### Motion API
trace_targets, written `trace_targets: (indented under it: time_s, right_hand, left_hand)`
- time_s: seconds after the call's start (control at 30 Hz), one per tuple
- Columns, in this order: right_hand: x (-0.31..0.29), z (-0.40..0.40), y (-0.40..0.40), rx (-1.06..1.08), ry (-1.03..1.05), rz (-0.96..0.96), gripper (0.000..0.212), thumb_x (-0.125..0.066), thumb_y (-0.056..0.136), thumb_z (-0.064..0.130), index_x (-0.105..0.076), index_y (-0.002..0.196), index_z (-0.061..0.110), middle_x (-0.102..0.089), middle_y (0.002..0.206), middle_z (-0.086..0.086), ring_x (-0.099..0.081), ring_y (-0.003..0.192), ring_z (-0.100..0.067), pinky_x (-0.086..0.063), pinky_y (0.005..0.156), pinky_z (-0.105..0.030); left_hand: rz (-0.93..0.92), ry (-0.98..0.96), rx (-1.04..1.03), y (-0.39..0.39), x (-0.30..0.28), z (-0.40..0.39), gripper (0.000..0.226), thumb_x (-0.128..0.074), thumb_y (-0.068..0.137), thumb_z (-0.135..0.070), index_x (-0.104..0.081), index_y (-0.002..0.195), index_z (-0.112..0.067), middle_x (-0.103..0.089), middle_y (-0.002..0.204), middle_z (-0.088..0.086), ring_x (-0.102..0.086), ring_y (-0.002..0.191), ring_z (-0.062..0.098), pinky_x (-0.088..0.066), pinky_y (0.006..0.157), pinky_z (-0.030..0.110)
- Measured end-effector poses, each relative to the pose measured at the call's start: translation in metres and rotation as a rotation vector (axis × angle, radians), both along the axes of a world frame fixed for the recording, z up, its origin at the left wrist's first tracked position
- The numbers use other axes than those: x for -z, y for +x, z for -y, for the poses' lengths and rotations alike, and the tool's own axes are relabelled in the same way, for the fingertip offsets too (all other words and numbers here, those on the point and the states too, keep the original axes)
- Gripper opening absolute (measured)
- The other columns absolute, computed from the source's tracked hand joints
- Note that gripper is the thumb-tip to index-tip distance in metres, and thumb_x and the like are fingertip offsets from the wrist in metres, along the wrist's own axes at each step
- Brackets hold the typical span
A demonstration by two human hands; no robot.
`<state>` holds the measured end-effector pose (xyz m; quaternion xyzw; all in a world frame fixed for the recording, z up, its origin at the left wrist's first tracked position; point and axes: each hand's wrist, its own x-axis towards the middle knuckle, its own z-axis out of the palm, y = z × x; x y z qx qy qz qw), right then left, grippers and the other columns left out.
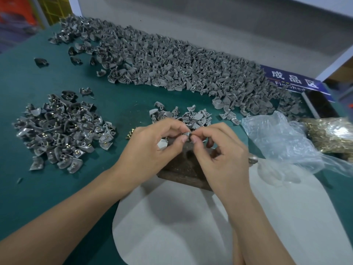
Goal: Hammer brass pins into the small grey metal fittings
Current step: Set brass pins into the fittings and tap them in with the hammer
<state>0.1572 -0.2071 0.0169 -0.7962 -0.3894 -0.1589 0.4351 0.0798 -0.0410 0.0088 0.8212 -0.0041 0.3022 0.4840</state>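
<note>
Both hands meet over a dark wooden block [181, 169] at the table's middle. My left hand [152, 148] and my right hand [221, 150] pinch one small grey metal fitting [188, 135] between their fingertips. Whether a pin is in it is hidden by the fingers. A few loose brass pins [130, 133] lie just left of my left hand. A small cluster of bare fittings [181, 116] sits right behind the hands. On the left is a pile of fittings with brass pins in them [63, 131].
A long heap of grey fittings [172, 64] runs along the back of the green table [28, 88]. A clear plastic bag [282, 140] and a bag of brass pins [330, 134] lie at the right. A blue sign [294, 81] stands behind. White cloth [191, 226] covers the near edge.
</note>
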Motion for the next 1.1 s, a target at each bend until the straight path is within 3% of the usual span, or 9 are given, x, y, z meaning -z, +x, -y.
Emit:
trace_targets:
  time_s: [0.13, 0.33, 0.6, 0.8, 0.97, 1.1]
  right_hand:
    - [0.0, 0.001, -0.002, 0.008, -0.046, 0.069, 0.006, -0.071, 0.097, 0.01, -0.077, 0.098, 0.009, -0.068, 0.095, 0.003, -0.063, 0.09, -0.015, -0.05, 0.077, -0.027]
    - [0.004, 0.0, -0.005, 0.042, -0.119, 0.141, 0.008, -0.068, 0.099, 0.009, -0.075, 0.1, 0.006, -0.068, 0.096, -0.003, -0.063, 0.085, -0.02, -0.053, 0.072, -0.035]
    - [0.0, -0.005, -0.01, 0.05, -0.017, -0.071, 0.007, -0.072, 0.095, 0.005, -0.076, 0.096, 0.012, -0.065, 0.09, 0.01, -0.059, 0.083, 0.003, -0.04, 0.072, -0.008]
    - [-0.002, -0.003, -0.006, 0.013, 0.009, -0.114, 0.008, -0.073, 0.095, 0.009, -0.078, 0.097, 0.015, -0.066, 0.09, 0.011, -0.063, 0.083, -0.009, -0.042, 0.07, -0.011]
    - [-0.009, 0.002, -0.007, 0.026, 0.007, -0.108, 0.01, -0.074, 0.096, 0.012, -0.079, 0.103, 0.018, -0.065, 0.093, 0.011, -0.062, 0.083, -0.006, -0.04, 0.069, -0.01]
    - [-0.017, 0.028, -0.015, 0.169, -0.014, -0.143, 0.017, -0.064, 0.103, 0.029, -0.077, 0.113, 0.024, -0.067, 0.099, 0.012, -0.063, 0.087, -0.005, -0.047, 0.073, -0.018]
  left_hand:
    - [0.0, 0.056, -0.007, -0.001, 0.001, 0.0, 0.014, -0.075, 0.09, -0.003, -0.073, 0.102, -0.01, -0.076, 0.092, -0.013, -0.071, 0.091, -0.004, -0.051, 0.085, 0.01]
    - [-0.029, 0.073, -0.014, -0.002, -0.001, 0.002, 0.015, -0.075, 0.09, -0.001, -0.073, 0.101, -0.011, -0.076, 0.09, -0.011, -0.072, 0.088, -0.001, -0.052, 0.084, 0.013]
    - [-0.019, -0.029, -0.05, -0.004, 0.003, 0.007, 0.014, -0.076, 0.091, -0.005, -0.073, 0.102, -0.013, -0.077, 0.09, -0.012, -0.072, 0.088, -0.004, -0.05, 0.083, 0.009]
    - [-0.062, -0.104, -0.038, -0.002, 0.004, 0.006, 0.015, -0.077, 0.091, -0.01, -0.073, 0.102, -0.019, -0.076, 0.094, -0.017, -0.072, 0.089, -0.005, -0.05, 0.082, 0.008]
    - [-0.075, -0.102, 0.011, -0.001, 0.003, 0.006, 0.015, -0.077, 0.091, -0.017, -0.071, 0.103, -0.024, -0.075, 0.095, -0.019, -0.07, 0.088, -0.008, -0.044, 0.077, 0.002]
    - [-0.1, -0.047, 0.061, 0.0, 0.004, 0.003, 0.009, -0.076, 0.092, -0.023, -0.072, 0.1, -0.026, -0.073, 0.098, -0.019, -0.069, 0.103, 0.003, -0.046, 0.088, 0.011]
